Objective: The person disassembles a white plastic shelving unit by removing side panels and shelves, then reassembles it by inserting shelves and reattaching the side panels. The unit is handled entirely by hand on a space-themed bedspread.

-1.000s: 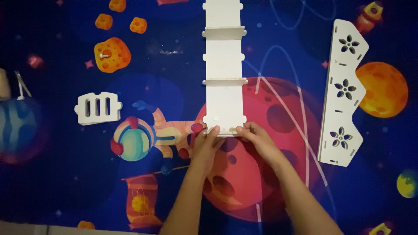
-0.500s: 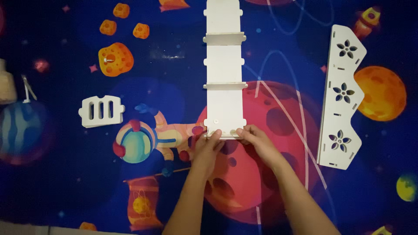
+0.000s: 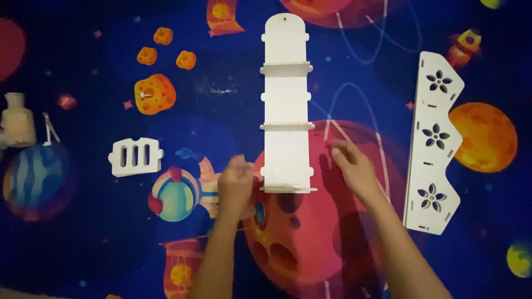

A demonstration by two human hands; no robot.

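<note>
A long white panel (image 3: 286, 99) with a rounded far end lies flat on a space-patterned mat, with three narrow white shelf pieces standing across it. My left hand (image 3: 236, 185) hovers just left of the panel's near end, fingers loosely curled and holding nothing. My right hand (image 3: 353, 166) is lifted to the right of the panel, fingers apart, also holding nothing. Neither hand touches the panel.
A white side panel (image 3: 434, 149) with three flower cut-outs lies to the right. A small white slotted piece (image 3: 136, 156) lies to the left. A small pale bottle (image 3: 16, 122) stands at the far left edge of the colourful mat (image 3: 83, 232).
Both hands have let go of the panel's near end and moved apart, the left to the left, the right up and to the right. The view has shifted so the panel's rounded end shows.
</note>
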